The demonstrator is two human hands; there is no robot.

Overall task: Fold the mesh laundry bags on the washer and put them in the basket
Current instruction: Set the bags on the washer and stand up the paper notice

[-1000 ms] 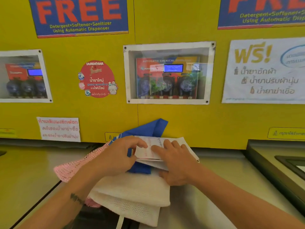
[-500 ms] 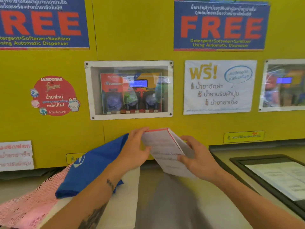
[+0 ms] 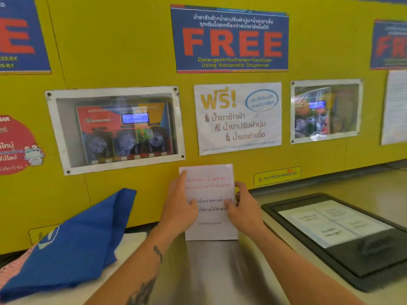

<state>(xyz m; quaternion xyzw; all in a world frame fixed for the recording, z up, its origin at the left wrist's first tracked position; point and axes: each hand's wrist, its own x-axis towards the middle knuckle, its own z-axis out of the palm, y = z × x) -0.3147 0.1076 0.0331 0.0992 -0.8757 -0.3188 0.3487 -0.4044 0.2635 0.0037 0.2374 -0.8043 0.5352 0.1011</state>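
Observation:
A white paper sign [image 3: 211, 230] with red and black Thai text stands upright against the yellow wall, its lower edge on the washer top. My left hand [image 3: 179, 205] holds its left side and my right hand [image 3: 244, 208] holds its right side. At the lower left lies a blue bag [image 3: 72, 245] on top of a white mesh bag [image 3: 132, 241], with a pink mesh bag [image 3: 11, 269] poking out at the far left edge. No basket is in view.
The yellow wall [image 3: 136, 40] carries posters, a dispenser window [image 3: 114, 128] and a white Thai notice [image 3: 237, 117]. A black-framed washer lid [image 3: 343, 238] with paper labels lies to the right. The steel washer top [image 3: 220, 271] stretches between the bags and the lid.
Both hands lifted the paper sign off the bags, carried it to the right and stood it upright against the wall. My view has shifted right, so the bags now sit at the lower left.

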